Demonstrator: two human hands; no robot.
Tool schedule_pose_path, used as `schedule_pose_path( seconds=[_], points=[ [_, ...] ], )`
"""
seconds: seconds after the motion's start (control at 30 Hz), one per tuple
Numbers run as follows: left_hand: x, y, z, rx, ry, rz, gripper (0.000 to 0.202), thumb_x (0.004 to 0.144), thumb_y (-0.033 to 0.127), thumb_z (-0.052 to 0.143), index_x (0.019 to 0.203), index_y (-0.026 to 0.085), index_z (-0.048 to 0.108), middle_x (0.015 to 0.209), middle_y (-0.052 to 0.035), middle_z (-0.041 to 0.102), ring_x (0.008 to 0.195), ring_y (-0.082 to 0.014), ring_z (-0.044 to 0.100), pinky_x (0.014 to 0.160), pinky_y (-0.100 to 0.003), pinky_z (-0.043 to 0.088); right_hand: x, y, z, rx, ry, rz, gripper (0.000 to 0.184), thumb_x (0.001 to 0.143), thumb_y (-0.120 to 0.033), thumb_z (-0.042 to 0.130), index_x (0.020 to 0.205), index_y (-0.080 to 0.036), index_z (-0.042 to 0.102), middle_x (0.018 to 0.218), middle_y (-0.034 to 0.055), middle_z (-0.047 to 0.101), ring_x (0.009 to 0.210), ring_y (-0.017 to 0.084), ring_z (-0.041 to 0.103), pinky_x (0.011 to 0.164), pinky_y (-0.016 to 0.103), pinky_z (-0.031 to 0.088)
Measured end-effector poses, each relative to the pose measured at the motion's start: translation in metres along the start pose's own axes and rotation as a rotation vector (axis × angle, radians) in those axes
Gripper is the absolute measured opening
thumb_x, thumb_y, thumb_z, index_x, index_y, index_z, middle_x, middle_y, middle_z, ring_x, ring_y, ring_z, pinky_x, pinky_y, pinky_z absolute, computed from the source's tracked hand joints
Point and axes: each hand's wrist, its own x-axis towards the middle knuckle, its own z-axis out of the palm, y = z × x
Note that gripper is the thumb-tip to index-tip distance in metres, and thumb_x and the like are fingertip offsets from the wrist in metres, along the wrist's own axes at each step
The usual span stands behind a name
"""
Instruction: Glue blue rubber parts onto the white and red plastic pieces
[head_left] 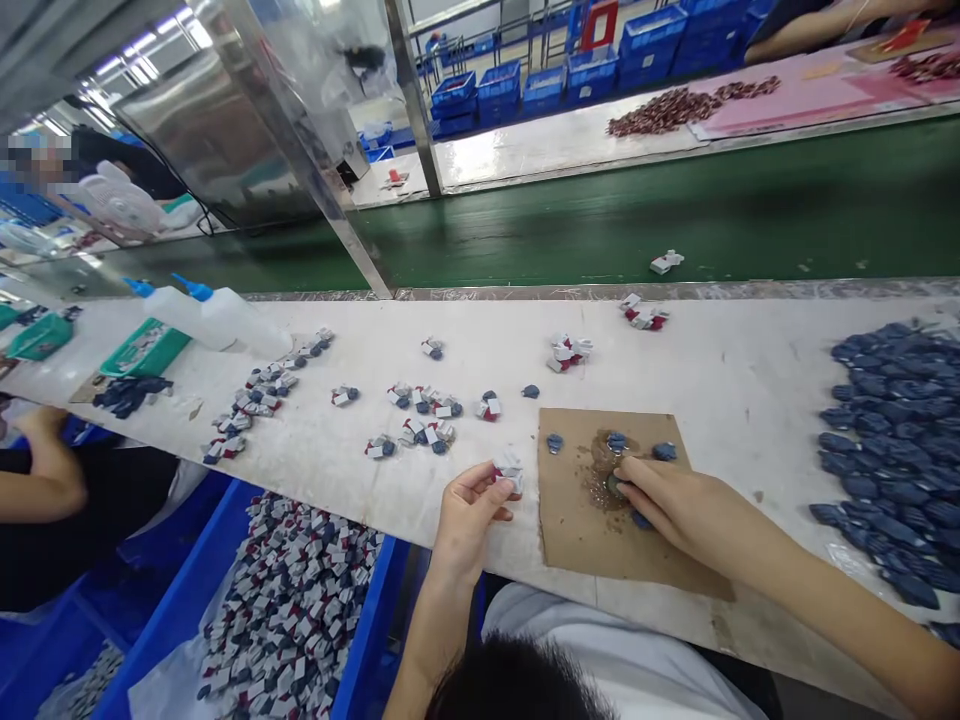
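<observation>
My left hand pinches a small white and red plastic part just left of a cardboard sheet. Over the sheet, my right hand has its fingers closed on a small dark piece, mostly hidden by the fingertips. A wet stain surrounds that spot. Dark blue pieces lie on the cardboard: one at upper left, one just above my fingers, and one at upper right. Another is partly covered by my right hand.
A pile of dark blue pieces lies at the right. Joined white, red and blue parts sit left of centre. A blue bin of such parts stands below the table. White bottles lean beyond; a green belt runs behind.
</observation>
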Motion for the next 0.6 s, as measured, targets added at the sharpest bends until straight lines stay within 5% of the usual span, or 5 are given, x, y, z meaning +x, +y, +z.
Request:
schedule_pose_path(
  seconds=[0.2,0.4,0.6],
  points=[
    [-0.010,0.001,0.016,-0.005,-0.081,-0.058,0.040,0.044,0.033,0.094,0.074,0.014,0.074,0.071,-0.0042,0.074,0.064,-0.0133,0.067,0.057,-0.020,0.049,0.006,-0.009,-0.016,0.097,-0.031,-0.001,0.022,0.098,-0.037,0.036,0.083,-0.024,0.046,0.064,-0.0003,0.057,0.049,0.017,0.053,0.047,0.028,0.038],
    [-0.025,0.004,0.029,-0.049,-0.205,-0.095,0.034,0.044,0.025,0.095,0.065,0.014,0.071,0.065,-0.0026,0.074,0.060,-0.0103,0.065,0.058,-0.019,0.050,-0.003,-0.049,-0.036,0.661,0.050,0.105,0.026,0.095,-0.050,0.050,0.092,-0.025,0.054,0.074,0.0000,0.057,0.064,0.015,0.059,0.054,0.024,0.047],
    [-0.030,0.005,0.034,-0.066,-0.256,-0.085,0.033,0.042,0.016,0.095,0.065,0.014,0.071,0.066,-0.0015,0.075,0.061,-0.0115,0.067,0.061,-0.019,0.053,-0.007,-0.068,-0.039,0.808,-0.021,0.129,0.023,0.094,-0.046,0.054,0.091,-0.023,0.056,0.076,0.0004,0.058,0.064,0.014,0.058,0.055,0.022,0.047]
  ],
)
